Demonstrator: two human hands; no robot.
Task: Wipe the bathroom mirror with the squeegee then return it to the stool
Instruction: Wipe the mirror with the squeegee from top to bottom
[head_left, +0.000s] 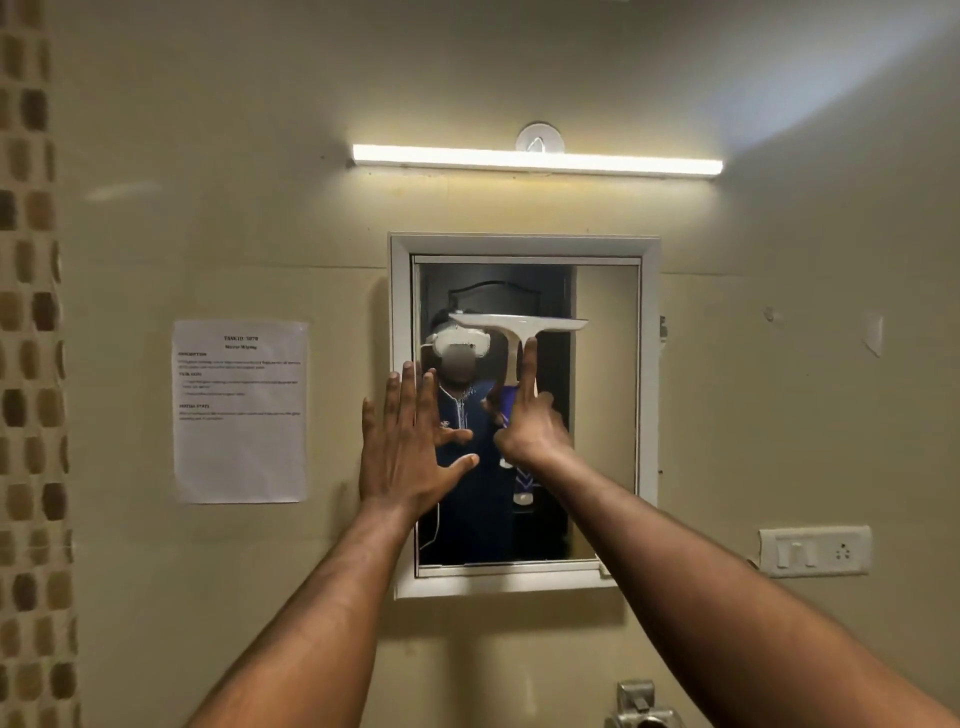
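A white-framed mirror (605, 415) hangs on the beige wall straight ahead. My right hand (530, 423) grips the handle of a white squeegee (514, 330), forefinger stretched up along the handle. The squeegee's blade lies level against the glass in the upper middle of the mirror. My left hand (408, 447) is flat and spread, pressing on the mirror's left frame edge and the glass beside it. The mirror reflects a person with a headset. The stool is out of view.
A printed sheet (240, 410) is taped to the wall left of the mirror. A lit tube light (535, 162) runs above it. A switch plate (814, 551) sits at the lower right, a metal tap fitting (638, 706) below. Mosaic tiles (31, 364) line the far left.
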